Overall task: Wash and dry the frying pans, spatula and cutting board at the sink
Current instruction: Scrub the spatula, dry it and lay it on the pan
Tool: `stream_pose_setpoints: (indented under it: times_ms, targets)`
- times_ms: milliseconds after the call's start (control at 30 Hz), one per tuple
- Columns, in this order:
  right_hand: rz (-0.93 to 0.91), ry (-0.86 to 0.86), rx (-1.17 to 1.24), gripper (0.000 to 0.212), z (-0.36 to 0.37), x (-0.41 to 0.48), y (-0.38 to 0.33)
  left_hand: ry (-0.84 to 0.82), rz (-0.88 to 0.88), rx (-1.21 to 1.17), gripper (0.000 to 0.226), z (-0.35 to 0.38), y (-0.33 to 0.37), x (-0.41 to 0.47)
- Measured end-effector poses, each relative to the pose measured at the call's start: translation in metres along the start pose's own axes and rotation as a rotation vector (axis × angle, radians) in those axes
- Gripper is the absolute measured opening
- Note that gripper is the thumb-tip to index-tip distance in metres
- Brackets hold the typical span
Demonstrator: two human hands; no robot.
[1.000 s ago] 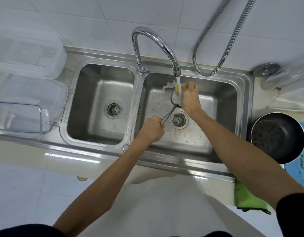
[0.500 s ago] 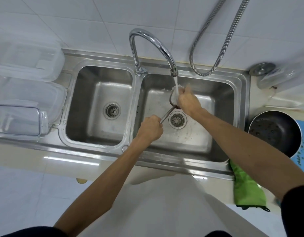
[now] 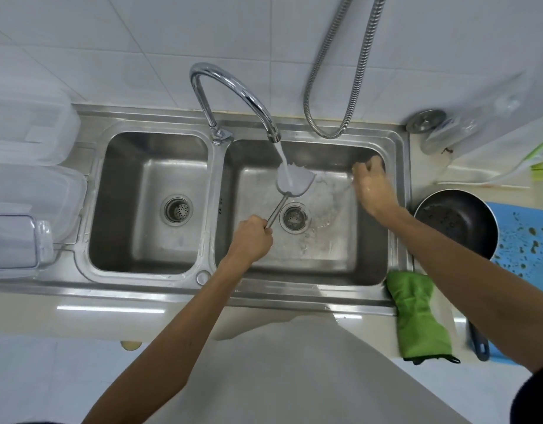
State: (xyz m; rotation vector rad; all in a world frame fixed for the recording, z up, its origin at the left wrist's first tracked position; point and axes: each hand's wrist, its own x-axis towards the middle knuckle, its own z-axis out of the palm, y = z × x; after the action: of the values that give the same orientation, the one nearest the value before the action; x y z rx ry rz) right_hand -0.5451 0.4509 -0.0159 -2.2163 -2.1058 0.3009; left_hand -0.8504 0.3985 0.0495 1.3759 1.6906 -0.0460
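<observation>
Wall [image 3: 141, 41]: white glossy tiles with thin grey joints, behind the sink [image 3: 141, 289].
Floor [image 3: 50, 377]: pale tiles below the surface's front edge.
Surface [image 3: 95, 319]: pale and glossy, with the steel two-bowl sink set into it.
Hose [image 3: 352, 87]: ribbed metal, hanging in a loop against the wall.
Light: bright and even; a white streak reflects on the surface's front edge.
</observation>
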Motion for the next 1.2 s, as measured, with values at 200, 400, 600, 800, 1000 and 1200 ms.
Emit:
stream_pose_setpoints:
  times_ms: [200,400,600,800,1000,1200]
  targets:
    - [0.260,0.124,-0.163,0.034,-0.014,0.012,0.086,0.001,-0.009,-0.057,0.020,0.004,0.009,-0.003]
    - [0.338,0.065,-0.156,0.040,-0.021,0.030,0.121,0.028,-0.016,-0.125,0.021,0.009,0.014,-0.005]
    - [0.358,0.129,0.104,0.048,-0.023,0.017,0.064,0.059,0.014,-0.190,0.027,0.016,0.020,0.001]
    - [0.617,-0.326,1.281,0.012,0.005,-0.017,-0.102,0.120,0.045,-0.248,0.030,0.023,0.032,0.008]
    - [0.939,-0.411,2.062,0.023,0.021,-0.004,-0.170,0.162,0.052,-0.361,0.017,0.020,0.033,0.017]
    - [0.946,-0.321,2.145,0.021,0.016,0.014,-0.169,0.166,0.054,-0.456,0.032,-0.012,0.028,0.024]
